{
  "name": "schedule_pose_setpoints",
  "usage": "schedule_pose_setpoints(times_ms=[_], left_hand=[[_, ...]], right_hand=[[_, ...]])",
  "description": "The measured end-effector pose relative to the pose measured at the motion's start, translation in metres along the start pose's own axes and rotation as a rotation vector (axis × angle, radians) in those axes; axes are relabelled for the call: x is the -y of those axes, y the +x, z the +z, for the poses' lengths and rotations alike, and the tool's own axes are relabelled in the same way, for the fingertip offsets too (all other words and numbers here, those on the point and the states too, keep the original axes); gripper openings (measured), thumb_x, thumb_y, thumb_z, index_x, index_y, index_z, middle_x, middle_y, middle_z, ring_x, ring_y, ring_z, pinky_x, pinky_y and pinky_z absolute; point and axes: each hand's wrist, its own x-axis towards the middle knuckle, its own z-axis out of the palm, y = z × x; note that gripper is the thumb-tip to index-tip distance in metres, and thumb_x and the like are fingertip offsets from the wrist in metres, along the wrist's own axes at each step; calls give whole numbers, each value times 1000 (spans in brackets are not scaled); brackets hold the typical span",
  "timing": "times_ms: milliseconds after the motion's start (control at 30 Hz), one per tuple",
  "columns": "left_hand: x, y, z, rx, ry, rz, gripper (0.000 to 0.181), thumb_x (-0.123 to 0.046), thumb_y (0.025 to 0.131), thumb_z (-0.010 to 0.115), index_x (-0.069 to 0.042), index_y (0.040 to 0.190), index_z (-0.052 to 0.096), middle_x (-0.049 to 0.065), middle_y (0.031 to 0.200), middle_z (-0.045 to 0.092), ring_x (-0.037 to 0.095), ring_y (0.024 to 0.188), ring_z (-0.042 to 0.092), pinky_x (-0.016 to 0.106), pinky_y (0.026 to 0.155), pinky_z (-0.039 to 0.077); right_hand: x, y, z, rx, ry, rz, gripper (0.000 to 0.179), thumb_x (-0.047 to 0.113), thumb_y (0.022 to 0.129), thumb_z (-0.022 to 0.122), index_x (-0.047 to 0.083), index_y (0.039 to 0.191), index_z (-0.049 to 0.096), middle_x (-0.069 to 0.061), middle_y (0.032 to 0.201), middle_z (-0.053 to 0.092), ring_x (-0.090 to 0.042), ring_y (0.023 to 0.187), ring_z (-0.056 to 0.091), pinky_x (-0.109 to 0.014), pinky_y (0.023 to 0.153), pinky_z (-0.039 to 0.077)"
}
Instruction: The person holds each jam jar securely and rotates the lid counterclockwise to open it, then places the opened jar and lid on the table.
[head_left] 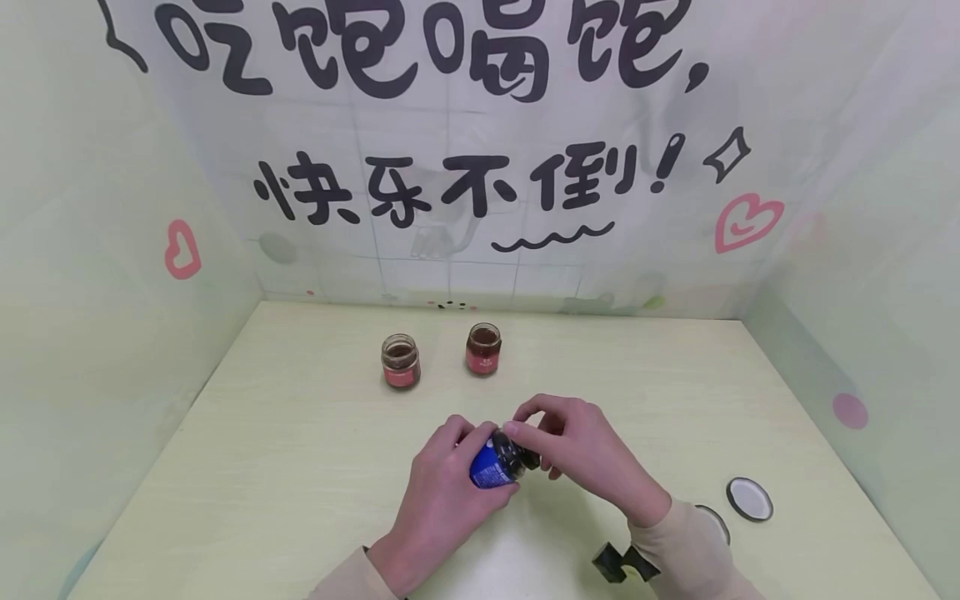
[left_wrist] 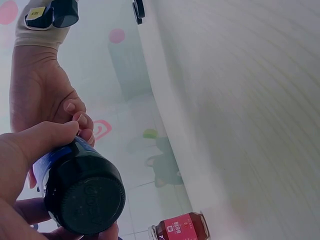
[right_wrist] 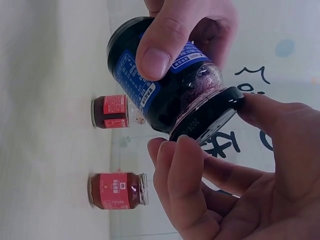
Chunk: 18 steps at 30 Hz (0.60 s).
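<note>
My left hand (head_left: 450, 483) grips a dark glass jar with a blue label (head_left: 491, 468), tilted above the table with its mouth toward the right. In the left wrist view the jar's dark base (left_wrist: 92, 197) faces the camera. The thumb and fingers of my right hand (head_left: 585, 442) pinch the rim of its black lid (right_wrist: 207, 117). That lid sits at the jar's mouth; whether it is loose cannot be told. Dark purple contents show through the glass (right_wrist: 200, 85) below the lid.
Two lidless jars with red labels stand farther back, one on the left (head_left: 401, 377) and another (head_left: 483, 360) near the middle. A loose lid (head_left: 749, 499) lies at the right, and a second lid (head_left: 716, 518) is partly behind my right sleeve. Printed walls enclose the table (head_left: 300, 433).
</note>
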Motion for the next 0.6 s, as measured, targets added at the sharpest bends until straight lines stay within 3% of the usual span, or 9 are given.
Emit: schedule_pose_setpoints(times_ms=[233, 467, 600], left_hand=[[1, 0, 1, 5, -13, -11, 60, -29, 61, 97, -13, 112, 71, -5, 93, 50, 9, 82, 54, 27, 70, 54], [2, 1, 0, 18, -6, -22, 61, -30, 61, 97, -12, 113, 71, -5, 94, 51, 9, 83, 55, 28, 71, 54], [1, 1, 0, 24, -5, -32, 61, -31, 62, 97, -13, 114, 71, -5, 94, 51, 10, 83, 56, 28, 71, 55]], right_hand=[[2, -2, -2, 12, 9, -21, 32, 54, 86, 74, 27, 103, 71, 1, 72, 70, -23, 56, 65, -42, 59, 56], [2, -3, -3, 18, 43, -18, 38, 48, 85, 78, 20, 111, 73, 1, 86, 72, -23, 68, 69, -40, 64, 57], [-1, -3, -4, 28, 9, -30, 33, 52, 86, 75, 26, 107, 75, 3, 87, 72, -23, 72, 69, -38, 64, 57]])
